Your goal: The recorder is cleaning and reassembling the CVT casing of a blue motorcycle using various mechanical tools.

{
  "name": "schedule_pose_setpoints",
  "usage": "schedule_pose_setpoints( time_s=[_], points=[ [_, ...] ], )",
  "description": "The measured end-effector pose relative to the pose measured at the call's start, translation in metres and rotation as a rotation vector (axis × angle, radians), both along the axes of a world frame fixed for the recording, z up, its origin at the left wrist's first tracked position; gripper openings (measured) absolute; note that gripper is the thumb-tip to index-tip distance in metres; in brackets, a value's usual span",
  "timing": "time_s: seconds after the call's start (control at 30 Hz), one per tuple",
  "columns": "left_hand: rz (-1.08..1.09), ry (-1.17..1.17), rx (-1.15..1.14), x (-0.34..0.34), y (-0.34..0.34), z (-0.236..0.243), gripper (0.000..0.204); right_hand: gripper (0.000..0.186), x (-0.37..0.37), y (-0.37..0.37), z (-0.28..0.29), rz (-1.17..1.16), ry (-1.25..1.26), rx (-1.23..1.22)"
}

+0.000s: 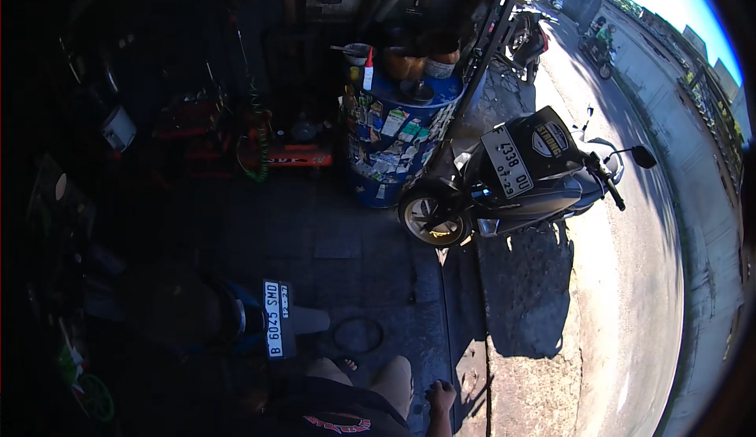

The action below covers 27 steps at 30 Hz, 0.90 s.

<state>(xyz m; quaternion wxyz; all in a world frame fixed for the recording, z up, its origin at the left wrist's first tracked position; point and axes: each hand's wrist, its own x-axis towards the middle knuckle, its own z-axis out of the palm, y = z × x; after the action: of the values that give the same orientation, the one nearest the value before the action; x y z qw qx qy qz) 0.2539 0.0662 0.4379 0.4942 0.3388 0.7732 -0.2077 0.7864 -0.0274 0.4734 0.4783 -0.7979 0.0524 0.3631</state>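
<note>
right hand: low at the person's right side (442,395), beside the bare knee (396,386); fingers look curled, can't tell if grip is closed on anything
left hand: lost in the dark, grip state can't be told
black ring: flat on floor (381,338), ahead and left of right hand, well apart; round, no long axis
near motorbike: ahead-left of the person, plate end (274,319) toward the right; long axis runs roughly left-right, body mostly dark
nearer hand: right is the only one readable; left can't be compared
parked scooter: farther ahead and right (543,189), beside the drum, untouched
blue drum: upright, paper-covered wall (374,193), carries the vessels
pale bowl: on drum's left (357,57), a handle sticks out; contents unclear
brown pots: two at the back (404,65), insides not readable
dark dish: front of drum top (416,90), contents unclear
bottle: white, red tip (368,75), upright
</note>
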Motion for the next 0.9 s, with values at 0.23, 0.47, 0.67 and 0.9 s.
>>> schedule_pose_setpoints(
  time_s=[0.23,0.47,0.67,0.9],
  points=[
    [0.165,0.012,0.236,0.123,0.13,0.039,0.038,0.035,0.092,0.309,-0.011,0.832,-0.421,-0.003],
    [0.208,-0.058,0.574,0.248,0.326,0.079,0.034,0.054,0.086,0.706,0.068,0.909,-0.789,0.633],
    [0.407,-0.043,0.625,0.25,0.293,0.097,0.031,0.079,0.059,0.911,0.135,0.811,-1.094,0.788],
    [0.879,0.259,0.408,0.233,0.083,0.076,0.028,0.095,0.042,1.014,0.082,0.697,-1.25,0.339]
  ],
)
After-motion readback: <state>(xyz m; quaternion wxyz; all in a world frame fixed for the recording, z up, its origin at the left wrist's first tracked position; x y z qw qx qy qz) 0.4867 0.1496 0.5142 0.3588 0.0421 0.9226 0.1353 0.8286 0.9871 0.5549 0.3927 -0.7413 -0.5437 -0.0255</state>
